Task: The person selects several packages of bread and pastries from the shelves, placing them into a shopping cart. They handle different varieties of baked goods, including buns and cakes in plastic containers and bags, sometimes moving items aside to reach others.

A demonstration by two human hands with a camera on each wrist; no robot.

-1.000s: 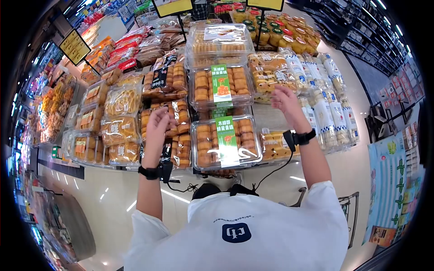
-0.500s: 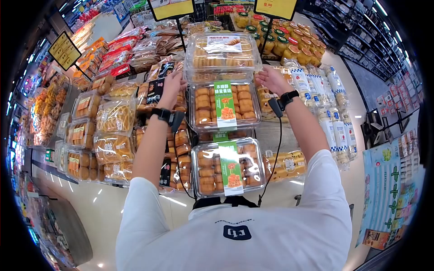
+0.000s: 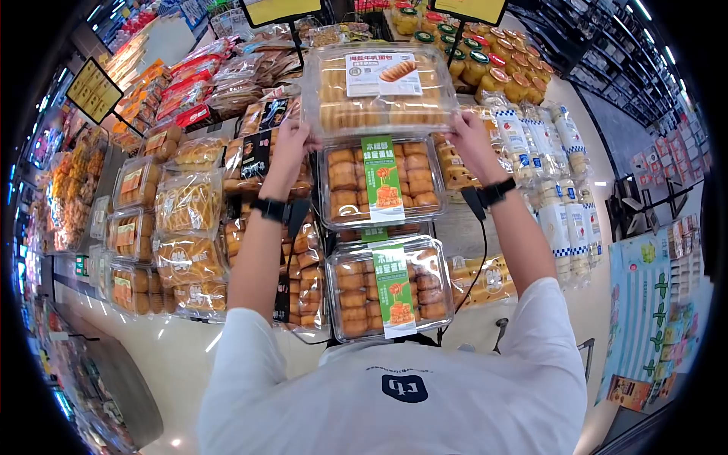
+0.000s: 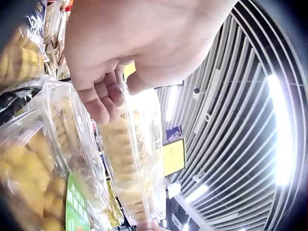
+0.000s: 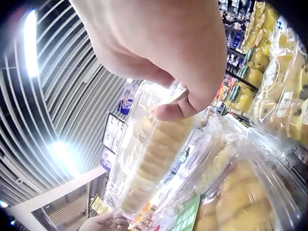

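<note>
A clear plastic bread box [image 3: 379, 110] with a white label is held up between both hands, tilted above the stack. My left hand [image 3: 292, 148] pinches its left near corner. At the right near corner, my right hand [image 3: 472, 144] grips the rim. In the left wrist view, curled fingers and the thumb of the left hand [image 4: 130, 53] close on the edge of the box. The right wrist view shows the right hand [image 5: 168, 57] pinching the opposite edge. Just nearer lies a box of small cakes [image 3: 349, 182] with a green label; a similar cake box [image 3: 353, 292] sits closest to the body.
Bagged breads [image 3: 186, 201] and dark-labelled packs [image 3: 254, 159] line the left side. To the right stand white-wrapped rolls [image 3: 557, 212] and a bread pack [image 3: 485, 280]. Behind are jars [image 3: 500, 64] and price signs [image 3: 474, 9] on posts. Cords hang from both wrists.
Both hands have reached forward to the top bread box and taken hold of its near corners. The box is lifted and tilted, so its label shows more fully.
</note>
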